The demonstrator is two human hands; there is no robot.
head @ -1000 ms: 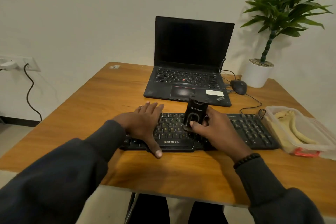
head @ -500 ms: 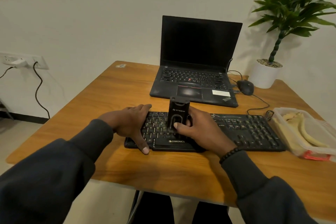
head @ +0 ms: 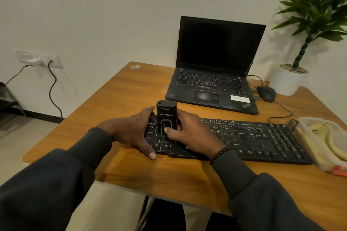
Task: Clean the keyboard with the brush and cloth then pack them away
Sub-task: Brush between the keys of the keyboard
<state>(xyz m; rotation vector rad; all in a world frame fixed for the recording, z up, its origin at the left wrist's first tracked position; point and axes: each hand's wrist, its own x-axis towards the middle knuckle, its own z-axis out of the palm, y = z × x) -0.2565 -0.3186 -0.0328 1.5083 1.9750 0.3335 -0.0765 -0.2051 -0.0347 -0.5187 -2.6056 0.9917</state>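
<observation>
A black keyboard (head: pixel 249 137) lies across the near part of the wooden table (head: pixel 135 88). My right hand (head: pixel 189 133) grips a black brush tool (head: pixel 166 116) that stands upright on the keyboard's left end; its bristles are hidden. My left hand (head: pixel 131 131) rests on the keyboard's left edge, fingers around the far corner and thumb on the front edge. A yellowish cloth (head: pixel 326 137) lies inside a clear plastic box (head: pixel 309 148) at the right.
An open black laptop (head: pixel 216 73) stands behind the keyboard. A black mouse (head: pixel 266 93) and its cable lie to its right, beside a potted plant (head: pixel 289 78). A wall socket (head: pixel 37 59) with cables is at the left.
The brush tool and my right hand have slid left along the keyboard to its left end. My left hand has shifted to the keyboard's left edge. The camera has turned left.
</observation>
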